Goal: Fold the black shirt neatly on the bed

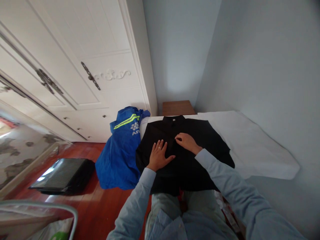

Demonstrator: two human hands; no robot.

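A black collared shirt (195, 133) lies spread out on a white-covered surface, its collar at the far side. My left hand (159, 156) rests flat on the shirt's left part, fingers spread, a ring on one finger. Near the middle of the front, my right hand (187, 141) has its thumb and fingertips pinched together at the shirt's fabric. Whatever small part the pinch holds is too small to make out. Beside the shirt on the left hangs a blue garment (120, 156) with a yellow reflective stripe and white lettering, draped over the surface's edge.
The white-covered surface (255, 146) narrows toward the right, against the grey wall (262, 66). A white wardrobe (112, 40) stands at the back left. A brown wooden box-like piece (178, 107) sits behind. On the red floor (92, 213) are a dark wrapped case (65, 175) and a metal rail (50, 204).
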